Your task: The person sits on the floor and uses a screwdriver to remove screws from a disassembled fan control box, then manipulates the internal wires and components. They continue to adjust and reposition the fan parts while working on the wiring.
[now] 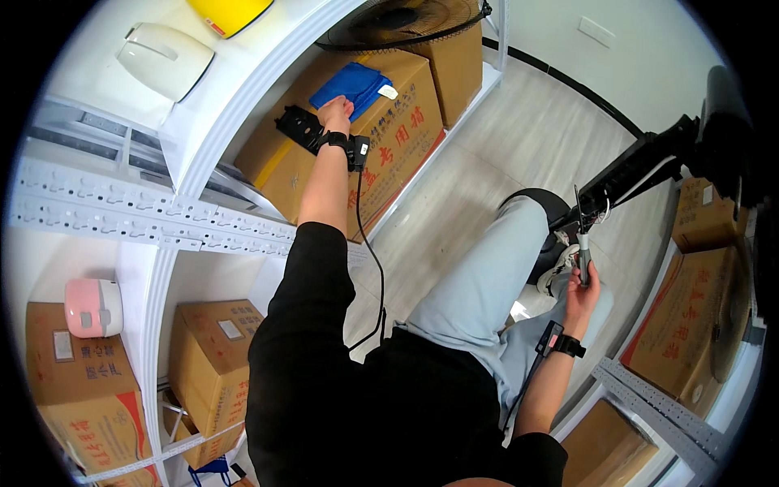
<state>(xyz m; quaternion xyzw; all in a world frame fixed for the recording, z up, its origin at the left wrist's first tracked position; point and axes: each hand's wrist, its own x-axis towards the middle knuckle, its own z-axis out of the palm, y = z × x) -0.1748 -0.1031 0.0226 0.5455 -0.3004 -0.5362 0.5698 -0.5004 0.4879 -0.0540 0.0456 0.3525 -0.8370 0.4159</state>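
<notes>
My left hand [335,112] reaches onto a cardboard box [402,154] on the shelf, its fingers curled at the edge of a folded blue cloth [349,88]. Whether something small is inside the fingers is hidden. Beside the wrist lies a black piece with holes [299,126]. My right hand [581,294], closed, grips a grey screwdriver-like tool [584,261] held upright. Its top reaches the end of a black arm-like frame [641,166], where thin loose wires [603,213] hang out.
A black wire fan guard [398,40] rests on the boxes at the back. White shelving [154,203] stands on my left, with a white kettle-shaped appliance [165,61], a pink-and-white appliance [93,308] and more boxes. On the right are stacked boxes [682,304]. A cable [375,260] runs down from my left wrist.
</notes>
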